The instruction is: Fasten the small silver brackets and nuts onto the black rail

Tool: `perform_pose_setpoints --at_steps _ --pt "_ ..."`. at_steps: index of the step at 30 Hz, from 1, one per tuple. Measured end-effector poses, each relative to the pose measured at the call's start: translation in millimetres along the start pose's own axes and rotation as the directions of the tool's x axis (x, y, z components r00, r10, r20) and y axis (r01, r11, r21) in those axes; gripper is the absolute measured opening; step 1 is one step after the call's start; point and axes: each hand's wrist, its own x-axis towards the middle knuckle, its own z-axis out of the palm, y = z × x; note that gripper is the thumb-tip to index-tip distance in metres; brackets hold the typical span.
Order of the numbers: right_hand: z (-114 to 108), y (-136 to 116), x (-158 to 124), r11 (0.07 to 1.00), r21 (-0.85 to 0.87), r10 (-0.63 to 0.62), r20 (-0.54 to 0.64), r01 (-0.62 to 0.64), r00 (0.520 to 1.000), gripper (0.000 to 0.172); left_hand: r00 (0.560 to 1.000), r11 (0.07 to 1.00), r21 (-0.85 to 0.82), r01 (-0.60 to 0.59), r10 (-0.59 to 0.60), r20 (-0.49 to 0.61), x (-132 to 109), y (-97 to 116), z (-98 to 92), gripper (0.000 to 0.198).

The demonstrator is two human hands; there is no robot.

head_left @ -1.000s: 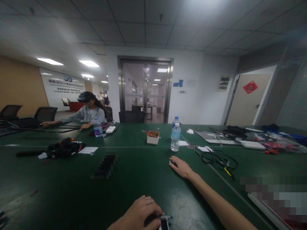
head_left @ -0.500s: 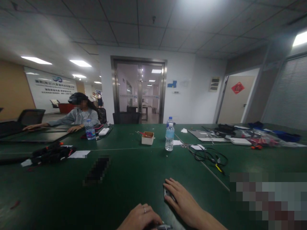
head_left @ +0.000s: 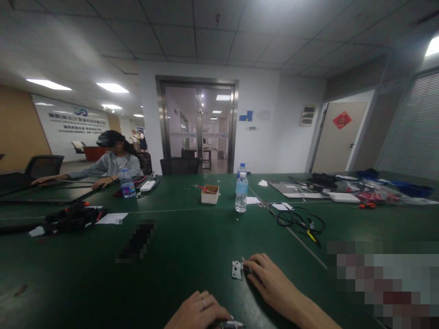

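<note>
At the bottom edge, my left hand, a ring on one finger, curls around a shiny metal part, mostly cut off by the frame. My right hand rests on the green table to its right, fingers bent and close together, with a small dark thing partly hidden at the fingertips. Just left of those fingertips lies a small pale metal plate with holes in it. A tiny metal bit shows by the plate's upper right corner.
Ahead stand two water bottles and a small open box. Black cables lie to the right, near bagged items. On the left are black gear and a person wearing a headset. A blurred dark object lies nearer.
My right hand has slid right and its fingers have bent, uncovering the metal plate that lay beneath them. My left hand stays nearly in place with the metal part.
</note>
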Motion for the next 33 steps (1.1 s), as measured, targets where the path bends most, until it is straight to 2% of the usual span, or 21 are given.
perform_pose_setpoints --at_steps 4,9,13,18,22,25,29,31,33 --pt "3.5 -0.9 1.4 1.0 0.024 0.0 -0.022 0.001 1.0 0.029 0.999 0.999 0.035 0.027 -0.027 -0.018 -1.1 1.8 6.4 0.019" --pt "4.4 10.0 3.9 0.999 0.042 0.021 -0.15 -0.015 0.989 0.029 0.998 0.998 0.056 0.041 -0.043 0.034 1.0 19.2 -11.1 0.017" --pt "3.4 25.8 6.7 0.99 0.087 0.13 -0.27 -0.111 0.954 0.031 0.998 0.997 0.059 0.04 -0.043 0.049 2.6 27.2 -21.9 0.016" --pt "1.7 28.0 7.4 0.93 0.3 0.296 -0.263 -0.214 0.918 0.033 0.999 0.997 0.074 0.031 -0.033 0.022 1.4 20.9 -12.9 0.016" --pt "4.0 21.3 8.8 0.828 0.496 0.385 -0.165 -0.26 0.908 0.039 1.0 0.998 0.064 0.028 -0.028 0.009 0.3 15.9 -4.2 0.02" --pt "7.2 22.2 11.8 0.684 0.663 0.448 -0.053 -0.304 0.892 0.04 0.999 0.999 0.042 0.025 -0.024 -0.03 0.9 20.3 -6.3 0.025" --pt "6.5 24.2 14.0 0.479 0.825 0.519 0.009 -0.299 0.855 0.036 1.0 0.998 -0.055 0.01 -0.01 -0.014 3.9 35.2 -23.6 0.034" --pt "4.3 22.6 14.2 0.436 0.851 0.54 0.013 -0.293 0.841 0.033 0.999 0.994 -0.097 0.043 -0.043 0.01 5.7 44.0 -35.5 0.036" --pt "1.5 20.3 14.0 0.43 0.852 0.552 0.013 -0.297 0.834 0.032 0.997 0.99 -0.125 0.07 -0.063 0.055 7.4 52.6 -46.6 0.035"
